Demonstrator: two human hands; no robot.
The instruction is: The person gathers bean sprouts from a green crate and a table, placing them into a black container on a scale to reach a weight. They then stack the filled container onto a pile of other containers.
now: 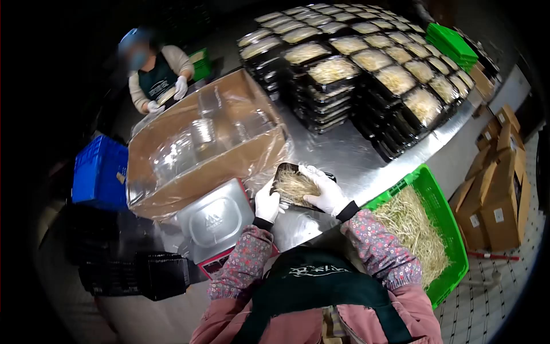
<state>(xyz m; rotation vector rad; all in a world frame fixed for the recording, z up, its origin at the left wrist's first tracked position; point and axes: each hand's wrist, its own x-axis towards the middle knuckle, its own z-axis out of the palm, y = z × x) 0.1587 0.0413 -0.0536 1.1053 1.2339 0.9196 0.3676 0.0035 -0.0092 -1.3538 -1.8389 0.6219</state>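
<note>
A black tray of bean sprouts is held between my two white-gloved hands over the metal table. My left hand grips its left side, fingers curled at the near edge. My right hand holds the right side, with its fingers over the rim and partly on the sprouts. Just left of my left hand is a scale with a steel top and a red body. To the right of my right arm, a green crate holds loose sprouts.
A large lined cardboard box of clear plastic lids stands at the left. Stacked wrapped trays fill the table's far side. Black empty trays lie lower left, a blue crate beyond. A co-worker stands behind the box. Cartons are at right.
</note>
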